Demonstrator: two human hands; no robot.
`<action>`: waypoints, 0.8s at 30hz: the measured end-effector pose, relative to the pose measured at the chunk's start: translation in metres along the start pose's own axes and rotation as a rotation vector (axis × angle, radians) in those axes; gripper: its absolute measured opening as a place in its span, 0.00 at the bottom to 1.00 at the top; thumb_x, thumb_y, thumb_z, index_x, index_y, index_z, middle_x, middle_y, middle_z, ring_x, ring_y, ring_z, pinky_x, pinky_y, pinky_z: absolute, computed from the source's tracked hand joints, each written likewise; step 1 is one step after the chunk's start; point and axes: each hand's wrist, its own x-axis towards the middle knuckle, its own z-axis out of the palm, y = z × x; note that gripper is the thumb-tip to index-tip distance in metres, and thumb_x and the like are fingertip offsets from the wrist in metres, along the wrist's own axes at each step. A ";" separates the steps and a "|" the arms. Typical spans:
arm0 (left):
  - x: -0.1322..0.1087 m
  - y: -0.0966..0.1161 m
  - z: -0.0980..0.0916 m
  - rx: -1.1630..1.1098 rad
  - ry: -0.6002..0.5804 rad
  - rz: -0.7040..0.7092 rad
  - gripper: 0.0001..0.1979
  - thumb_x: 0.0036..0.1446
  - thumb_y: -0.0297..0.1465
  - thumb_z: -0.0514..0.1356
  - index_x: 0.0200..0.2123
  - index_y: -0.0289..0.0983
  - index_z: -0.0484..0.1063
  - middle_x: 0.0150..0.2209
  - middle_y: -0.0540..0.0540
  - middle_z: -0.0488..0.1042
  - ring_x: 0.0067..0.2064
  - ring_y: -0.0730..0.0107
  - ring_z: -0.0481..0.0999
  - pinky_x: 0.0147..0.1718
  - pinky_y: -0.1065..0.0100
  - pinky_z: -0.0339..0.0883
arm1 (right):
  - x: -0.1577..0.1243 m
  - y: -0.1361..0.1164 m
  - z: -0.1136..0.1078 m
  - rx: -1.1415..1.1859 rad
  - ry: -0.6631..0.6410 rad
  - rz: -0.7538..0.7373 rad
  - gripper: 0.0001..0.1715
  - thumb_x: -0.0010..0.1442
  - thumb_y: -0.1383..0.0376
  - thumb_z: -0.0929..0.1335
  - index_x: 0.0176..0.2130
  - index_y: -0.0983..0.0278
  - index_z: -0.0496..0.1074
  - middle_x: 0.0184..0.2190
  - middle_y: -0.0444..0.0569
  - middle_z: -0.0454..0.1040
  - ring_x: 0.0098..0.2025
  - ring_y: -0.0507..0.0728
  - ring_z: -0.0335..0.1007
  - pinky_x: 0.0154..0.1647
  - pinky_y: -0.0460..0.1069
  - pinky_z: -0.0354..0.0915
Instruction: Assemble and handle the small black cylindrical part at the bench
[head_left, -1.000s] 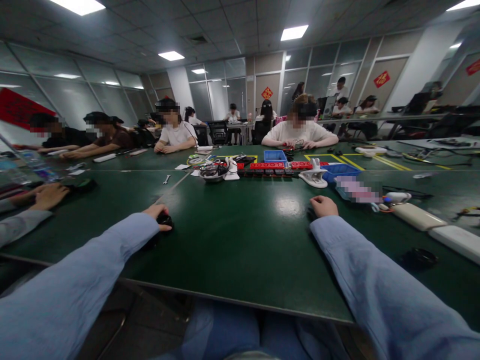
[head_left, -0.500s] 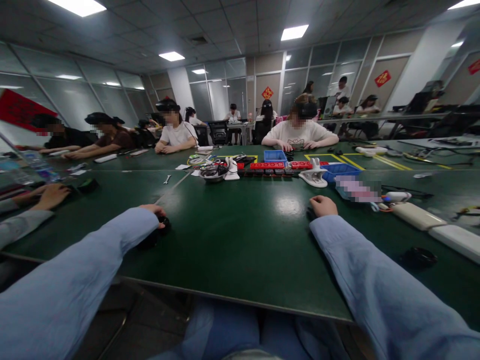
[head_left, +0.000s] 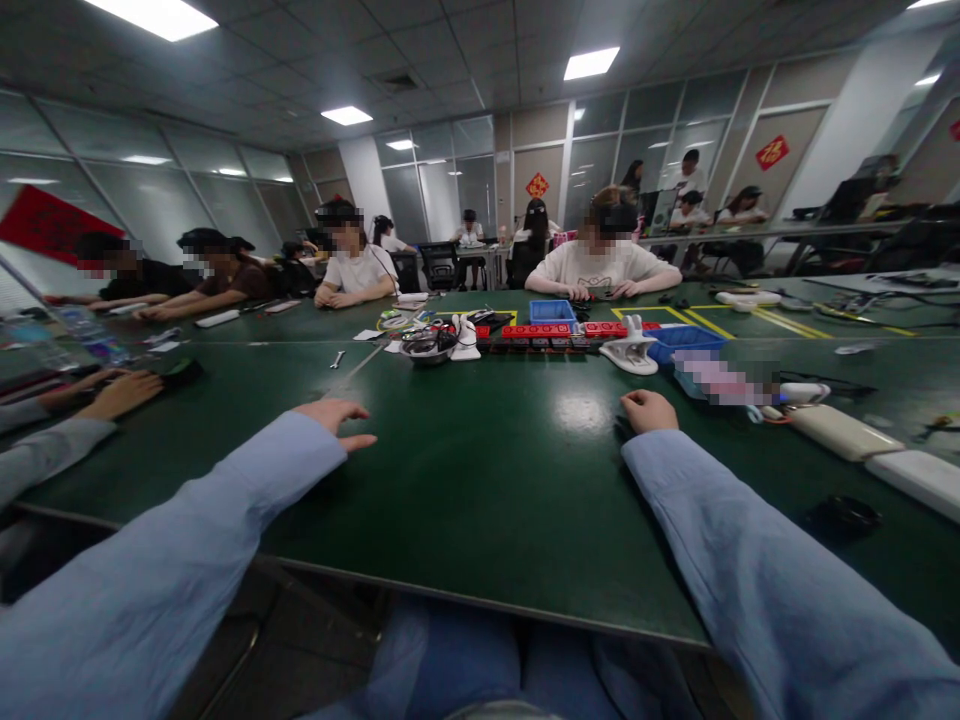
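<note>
My left hand is over the green table with thumb and fingers apart, holding nothing that I can see. A small open-ended wrench lies beyond it. My right hand rests on the table with its fingers curled in. A dark patch shows under its left side; whether it grips anything is hidden. Past this hand stands a white clamp-like stand. A round black object lies to the right of my right sleeve.
Toward the middle sit a metal bowl with cables, a red and black strip and blue bins. White and cream blocks lie at right. A co-worker's hands are at left; another person sits opposite.
My left hand has let go of a small black object and opened its fingers, shifting slightly right. That object no longer shows. My right hand has stayed in place.
</note>
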 end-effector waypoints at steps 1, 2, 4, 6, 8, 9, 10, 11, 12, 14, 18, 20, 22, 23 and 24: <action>-0.003 0.023 0.002 -0.069 0.001 0.117 0.24 0.41 0.45 0.55 0.38 0.34 0.68 0.36 0.45 0.69 0.37 0.63 0.67 0.38 0.63 0.59 | 0.000 -0.001 0.000 -0.003 0.005 -0.007 0.18 0.47 0.60 0.59 0.34 0.65 0.71 0.33 0.52 0.71 0.37 0.56 0.64 0.33 0.47 0.58; -0.006 0.046 0.007 -0.145 -0.015 0.237 0.22 0.42 0.45 0.54 0.37 0.36 0.68 0.34 0.46 0.69 0.36 0.65 0.68 0.37 0.65 0.60 | 0.000 -0.004 0.000 -0.006 0.011 -0.016 0.18 0.48 0.60 0.59 0.34 0.66 0.71 0.33 0.52 0.70 0.37 0.57 0.64 0.34 0.47 0.58; -0.006 0.094 0.024 -0.272 -0.073 0.438 0.19 0.44 0.44 0.54 0.37 0.39 0.68 0.34 0.47 0.69 0.37 0.67 0.67 0.39 0.67 0.60 | -0.006 -0.015 -0.002 0.003 0.031 -0.040 0.17 0.48 0.61 0.60 0.33 0.67 0.71 0.34 0.53 0.70 0.38 0.57 0.63 0.36 0.47 0.58; 0.000 0.136 0.050 -0.324 -0.095 0.539 0.18 0.43 0.43 0.55 0.37 0.40 0.68 0.38 0.46 0.68 0.41 0.65 0.67 0.41 0.65 0.60 | -0.022 -0.032 -0.012 0.050 0.047 -0.090 0.16 0.48 0.62 0.60 0.32 0.68 0.70 0.35 0.53 0.69 0.39 0.57 0.63 0.38 0.48 0.58; 0.012 0.168 0.079 -0.327 -0.057 0.564 0.22 0.41 0.42 0.57 0.41 0.39 0.66 0.42 0.44 0.66 0.44 0.61 0.64 0.44 0.62 0.58 | -0.051 -0.052 -0.032 0.160 0.055 -0.189 0.15 0.48 0.61 0.60 0.32 0.67 0.69 0.34 0.52 0.69 0.37 0.56 0.63 0.39 0.49 0.58; 0.019 0.180 0.091 -0.328 -0.027 0.577 0.25 0.40 0.43 0.57 0.43 0.39 0.64 0.45 0.43 0.64 0.47 0.59 0.62 0.46 0.60 0.56 | -0.070 -0.062 -0.046 0.236 0.036 -0.266 0.15 0.49 0.60 0.60 0.32 0.66 0.69 0.33 0.50 0.69 0.36 0.55 0.64 0.38 0.49 0.59; 0.027 0.191 0.102 -0.333 -0.005 0.586 0.25 0.42 0.43 0.56 0.45 0.39 0.63 0.47 0.42 0.62 0.49 0.59 0.60 0.47 0.59 0.54 | -0.091 -0.069 -0.062 0.310 -0.011 -0.371 0.15 0.50 0.59 0.59 0.32 0.65 0.68 0.32 0.49 0.69 0.35 0.54 0.64 0.37 0.49 0.60; 0.036 0.199 0.111 -0.341 0.012 0.590 0.27 0.43 0.45 0.54 0.46 0.39 0.61 0.49 0.41 0.61 0.50 0.58 0.58 0.48 0.57 0.53 | -0.113 -0.073 -0.079 0.363 -0.056 -0.472 0.15 0.51 0.58 0.58 0.34 0.63 0.67 0.32 0.48 0.69 0.35 0.54 0.65 0.38 0.49 0.61; 0.044 0.206 0.118 -0.346 0.014 0.596 0.28 0.44 0.46 0.53 0.48 0.38 0.60 0.50 0.40 0.59 0.51 0.57 0.57 0.49 0.56 0.52 | -0.134 -0.074 -0.098 0.372 -0.088 -0.559 0.15 0.51 0.58 0.59 0.37 0.60 0.66 0.35 0.47 0.69 0.38 0.55 0.64 0.39 0.50 0.61; 0.057 0.214 0.126 -0.341 -0.003 0.609 0.30 0.44 0.47 0.52 0.49 0.38 0.59 0.51 0.40 0.58 0.52 0.55 0.55 0.49 0.54 0.50 | -0.166 -0.061 -0.135 0.298 0.017 -0.579 0.15 0.50 0.58 0.61 0.40 0.54 0.63 0.38 0.45 0.68 0.41 0.57 0.63 0.42 0.51 0.61; 0.070 0.219 0.131 -0.343 -0.030 0.627 0.30 0.44 0.48 0.51 0.49 0.38 0.59 0.52 0.40 0.58 0.53 0.54 0.54 0.50 0.52 0.47 | -0.170 0.016 -0.176 0.113 0.368 -0.157 0.15 0.50 0.53 0.57 0.37 0.52 0.63 0.39 0.48 0.68 0.42 0.62 0.63 0.44 0.56 0.59; 0.072 0.219 0.134 -0.361 -0.031 0.627 0.30 0.44 0.48 0.51 0.49 0.39 0.58 0.52 0.40 0.58 0.53 0.55 0.54 0.50 0.52 0.47 | -0.152 0.062 -0.176 0.058 0.267 -0.032 0.22 0.46 0.50 0.59 0.40 0.54 0.61 0.40 0.50 0.67 0.41 0.63 0.64 0.40 0.56 0.63; 0.073 0.218 0.136 -0.373 -0.046 0.631 0.30 0.44 0.48 0.51 0.49 0.40 0.59 0.52 0.41 0.57 0.54 0.55 0.54 0.51 0.52 0.46 | -0.136 0.098 -0.167 -0.017 0.187 0.008 0.31 0.41 0.49 0.62 0.45 0.55 0.58 0.43 0.51 0.66 0.43 0.65 0.63 0.40 0.57 0.63; 0.073 0.217 0.137 -0.377 -0.056 0.634 0.30 0.43 0.48 0.51 0.49 0.40 0.59 0.52 0.40 0.57 0.54 0.54 0.53 0.51 0.52 0.46 | -0.131 0.111 -0.161 -0.062 0.180 -0.016 0.33 0.40 0.49 0.63 0.45 0.56 0.58 0.44 0.52 0.65 0.44 0.65 0.62 0.42 0.57 0.62; 0.074 0.217 0.137 -0.379 -0.065 0.639 0.31 0.43 0.49 0.51 0.49 0.40 0.59 0.52 0.40 0.57 0.54 0.54 0.53 0.51 0.51 0.45 | -0.127 0.120 -0.157 -0.116 0.182 -0.046 0.33 0.38 0.49 0.64 0.44 0.56 0.60 0.44 0.51 0.65 0.45 0.66 0.61 0.44 0.58 0.61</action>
